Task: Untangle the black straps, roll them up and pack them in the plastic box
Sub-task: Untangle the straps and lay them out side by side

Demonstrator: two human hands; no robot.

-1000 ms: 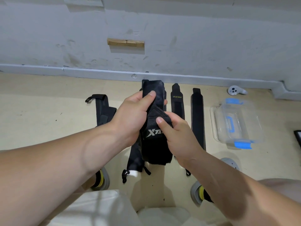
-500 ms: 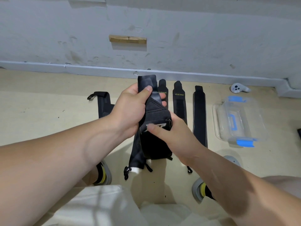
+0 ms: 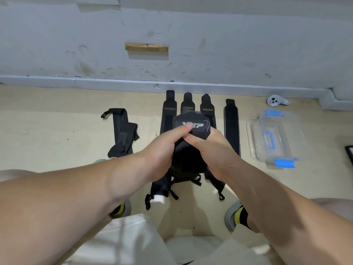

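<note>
A wide black strap with white lettering [image 3: 193,123] is folded over at its top into a thick bundle, held above the floor. My left hand [image 3: 166,148] grips its left side with the thumb on the lettering. My right hand [image 3: 212,148] pinches the right side. The strap's lower part hangs between my wrists. Several black straps lie flat side by side on the floor behind it, such as the one marked XUEYING [image 3: 207,106] and a plain one [image 3: 231,127]. A tangled black strap [image 3: 122,134] lies to the left. The clear plastic box [image 3: 277,138] with blue clips sits at the right.
A white controller [image 3: 275,101] lies by the skirting board at the back right. My shoes [image 3: 235,215] and white-clad knees are at the bottom of the view. A dark object's edge [image 3: 349,152] shows at the far right. The wall runs along the back.
The top of the held strap has been folded down over itself, so the bundle is shorter and thicker. Both hands have come closer together around it and the view has tilted down.
</note>
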